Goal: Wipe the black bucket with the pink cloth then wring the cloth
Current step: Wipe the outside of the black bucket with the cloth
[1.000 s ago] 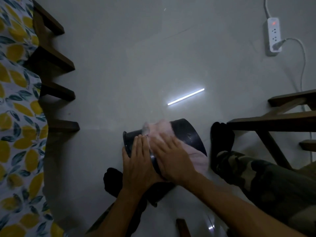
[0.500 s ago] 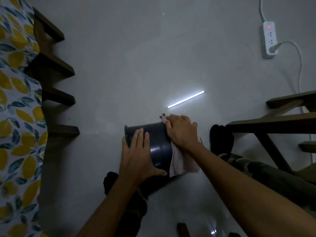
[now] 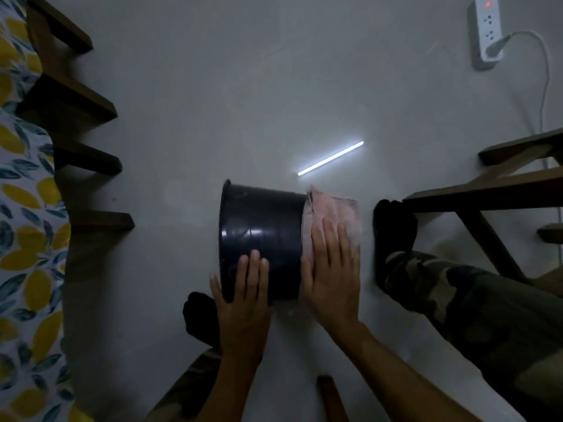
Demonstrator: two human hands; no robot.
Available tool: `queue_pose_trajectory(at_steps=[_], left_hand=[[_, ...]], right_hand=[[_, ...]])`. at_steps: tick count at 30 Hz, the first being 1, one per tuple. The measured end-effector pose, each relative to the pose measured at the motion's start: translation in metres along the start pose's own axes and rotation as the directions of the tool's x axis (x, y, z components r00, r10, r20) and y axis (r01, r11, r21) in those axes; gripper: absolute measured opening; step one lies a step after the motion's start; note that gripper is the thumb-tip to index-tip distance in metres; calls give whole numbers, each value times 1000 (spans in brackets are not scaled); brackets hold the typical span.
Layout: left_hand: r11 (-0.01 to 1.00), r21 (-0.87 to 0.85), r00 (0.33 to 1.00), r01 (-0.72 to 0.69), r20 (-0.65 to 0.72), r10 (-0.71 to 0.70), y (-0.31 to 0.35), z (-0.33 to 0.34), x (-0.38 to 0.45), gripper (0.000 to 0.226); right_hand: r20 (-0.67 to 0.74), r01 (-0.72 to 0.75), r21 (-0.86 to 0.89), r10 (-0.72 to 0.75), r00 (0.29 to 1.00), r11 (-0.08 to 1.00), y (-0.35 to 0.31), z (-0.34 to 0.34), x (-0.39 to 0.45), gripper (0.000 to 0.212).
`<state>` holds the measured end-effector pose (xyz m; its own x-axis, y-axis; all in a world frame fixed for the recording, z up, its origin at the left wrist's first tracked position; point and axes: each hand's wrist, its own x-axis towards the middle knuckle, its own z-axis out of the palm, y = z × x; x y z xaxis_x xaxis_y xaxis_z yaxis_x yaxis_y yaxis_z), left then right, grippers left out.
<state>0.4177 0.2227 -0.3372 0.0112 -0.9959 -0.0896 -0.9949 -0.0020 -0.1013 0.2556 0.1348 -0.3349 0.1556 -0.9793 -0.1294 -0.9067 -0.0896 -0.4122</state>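
Observation:
The black bucket (image 3: 262, 236) lies on its side on the grey floor, its rim to the left and its base to the right. The pink cloth (image 3: 333, 208) is spread over the base end. My right hand (image 3: 333, 269) presses flat on the cloth, fingers together, pointing away from me. My left hand (image 3: 243, 296) grips the bucket's near side by the rim, thumb round the edge. The bucket's inside is hidden.
My legs in camouflage trousers and black socks (image 3: 394, 226) flank the bucket. Dark wooden furniture legs (image 3: 487, 190) stand at the right, and a wooden frame (image 3: 82, 159) with a lemon-print cover at the left. A white power strip (image 3: 487, 28) with cable lies far right.
The bucket has turned so its rim points left. My right hand slid with the cloth from the far top of the bucket down to its base end. My left hand kept its grip.

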Motion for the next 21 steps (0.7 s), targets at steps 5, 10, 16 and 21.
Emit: queue_pose_trajectory(at_steps=[5,10,16,21], left_hand=[[998,6,995,69,-69,-69,16,11,-2,99],[971,-180,986,159,-13,-164,39,-34,0,89],[971,-126,979,202,28,-200,-9,-70,125,77],[988,-19,957,153,254,-143,-22,-60,155,89]], right_hand=[[6,50,-68,-49,999,996,10,10,6,61],[9,73,-61,-73,997,995,18,3,10,61],[51,102,-93,-98,994,990,17,-3,16,60],[86,188,-106,-179,980,976,28,-8,31,64]])
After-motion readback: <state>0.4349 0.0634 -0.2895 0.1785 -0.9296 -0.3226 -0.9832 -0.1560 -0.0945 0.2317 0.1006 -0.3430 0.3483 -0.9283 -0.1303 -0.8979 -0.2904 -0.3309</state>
